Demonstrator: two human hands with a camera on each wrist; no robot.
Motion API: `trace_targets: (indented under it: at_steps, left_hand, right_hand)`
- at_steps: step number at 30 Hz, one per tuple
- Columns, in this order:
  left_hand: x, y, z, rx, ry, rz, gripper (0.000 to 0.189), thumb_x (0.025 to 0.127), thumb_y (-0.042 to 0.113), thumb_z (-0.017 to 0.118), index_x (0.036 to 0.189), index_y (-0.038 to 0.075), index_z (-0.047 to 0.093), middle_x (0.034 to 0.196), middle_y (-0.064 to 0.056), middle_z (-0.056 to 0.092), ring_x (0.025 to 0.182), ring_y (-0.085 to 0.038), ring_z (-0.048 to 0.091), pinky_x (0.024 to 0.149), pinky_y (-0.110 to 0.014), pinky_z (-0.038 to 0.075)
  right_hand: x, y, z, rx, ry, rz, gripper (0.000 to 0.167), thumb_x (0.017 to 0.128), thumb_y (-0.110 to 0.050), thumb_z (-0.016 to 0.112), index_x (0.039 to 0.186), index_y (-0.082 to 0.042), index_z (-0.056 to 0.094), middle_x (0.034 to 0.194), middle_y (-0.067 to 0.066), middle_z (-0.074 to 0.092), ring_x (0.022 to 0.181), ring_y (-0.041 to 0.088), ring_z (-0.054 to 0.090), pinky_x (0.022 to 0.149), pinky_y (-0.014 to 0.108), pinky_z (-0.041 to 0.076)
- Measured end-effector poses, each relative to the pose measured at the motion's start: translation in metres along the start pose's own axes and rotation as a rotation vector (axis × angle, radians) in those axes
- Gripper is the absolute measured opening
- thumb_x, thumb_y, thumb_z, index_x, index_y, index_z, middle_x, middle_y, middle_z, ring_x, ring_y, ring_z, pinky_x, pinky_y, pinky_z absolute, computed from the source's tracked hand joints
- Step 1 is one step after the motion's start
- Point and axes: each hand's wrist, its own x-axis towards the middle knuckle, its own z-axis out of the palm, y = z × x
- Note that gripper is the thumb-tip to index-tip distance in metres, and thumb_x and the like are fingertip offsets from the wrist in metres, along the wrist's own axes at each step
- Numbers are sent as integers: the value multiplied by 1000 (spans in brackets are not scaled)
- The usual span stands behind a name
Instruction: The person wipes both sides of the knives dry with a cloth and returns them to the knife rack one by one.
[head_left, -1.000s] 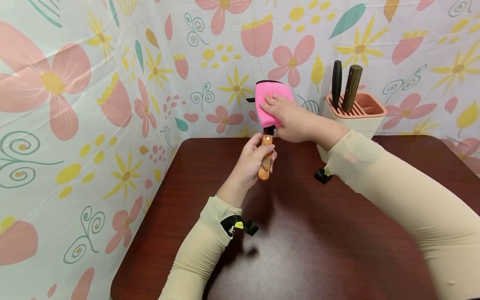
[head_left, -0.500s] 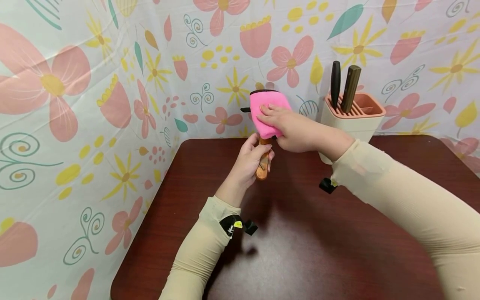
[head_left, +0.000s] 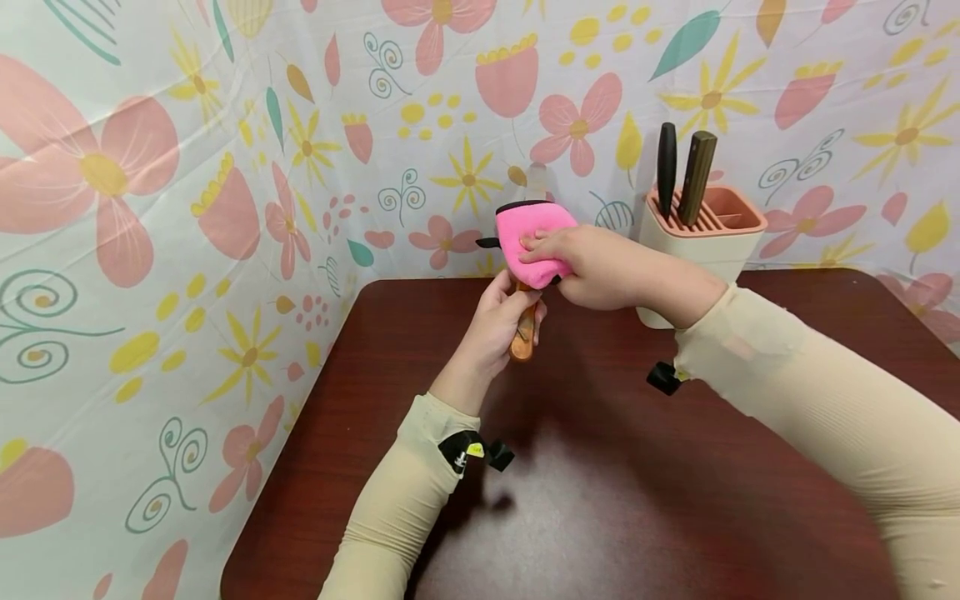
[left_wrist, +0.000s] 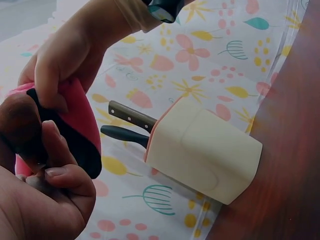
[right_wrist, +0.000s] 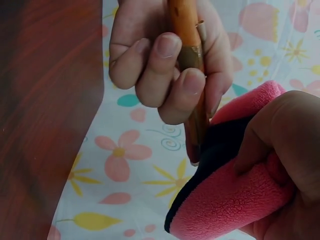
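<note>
In the head view my left hand grips the wooden handle of an upright utensil, above the table. A bright pink fleecy cloth with dark trim and a small black loop wraps its upper part. My right hand holds this cloth from the right, fingers across its front. Above the cloth's top edge shows a faint, pale, shiny end; the rest is covered, so its kind is unclear. From the right wrist, the fingers curl around the handle, and the thumb pinches the folded cloth.
A cream knife block with a salmon slotted top stands at the back right. It holds a black-handled knife and an olive-brown-handled knife. Floral fabric hangs behind and left of the dark reddish table.
My right hand has slid the pink cloth down the utensil toward the left hand, baring the pale end above it. The left hand has stayed nearly still.
</note>
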Motion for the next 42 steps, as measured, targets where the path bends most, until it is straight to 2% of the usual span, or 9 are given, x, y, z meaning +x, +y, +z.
trace_targets:
  at_steps: [7,10,14,20,25,27,30,36,42]
  left_hand:
    - [-1,-1,-1,-17,-12,-2,15,103,5,48,113,17,52,70,0,54,55,-11,51,46,-22,47]
    - [-1,0,-1,-21,-12,4,16,103,5,47,113,17,52,70,0,54,55,-11,51,45,-22,47]
    - [-1,0,-1,-20,-6,8,16,102,4,47,111,16,52,69,0,53,54,-11,50,45,-22,46]
    - [-2,0,-2,-17,5,7,12,102,7,48,108,16,52,69,0,54,52,-10,50,45,-21,46]
    - [-2,0,-3,-18,8,14,4,102,8,48,104,11,49,70,-1,54,49,-10,49,45,-20,46]
    - [-1,0,-3,-16,12,20,3,102,7,48,105,8,48,70,-1,54,49,-10,49,45,-20,47]
    - [-1,0,-3,-20,12,15,6,102,6,48,108,7,50,68,0,55,48,-10,50,44,-20,47]
    - [0,-1,-1,-29,1,-15,13,101,5,49,112,13,52,68,1,56,53,-9,52,45,-21,48]
    - [0,-1,0,2,-2,-19,15,101,5,50,114,11,53,69,1,55,58,-9,53,46,-22,47]
  right_hand:
    - [-2,-3,-2,-15,32,-10,48,81,5,49,120,-6,74,132,12,71,124,33,67,93,43,55]
    - [-4,-4,-3,-4,42,-22,45,80,5,48,114,-7,75,129,10,73,92,26,73,75,36,46]
    - [-7,-5,-5,24,49,-33,48,79,7,48,114,-9,76,124,9,75,61,11,38,65,29,36]
    - [-12,-6,-11,73,48,-47,52,77,8,47,114,-11,77,117,4,77,67,12,39,66,27,35]
    - [-19,-5,-22,133,52,4,51,78,9,49,112,-16,78,73,-4,60,62,8,33,61,24,32]
    - [-21,-4,-28,144,67,30,50,78,9,51,111,-17,77,65,-5,44,59,6,31,57,23,31]
    - [-22,-3,-41,150,110,73,52,76,8,53,112,-19,77,60,-7,45,54,7,36,53,23,32]
    - [-16,6,-66,97,294,166,51,77,6,52,113,-19,77,63,0,60,51,9,42,49,22,32]
    - [7,21,-79,-34,439,281,52,82,0,45,121,-16,76,90,12,67,74,21,46,66,29,34]
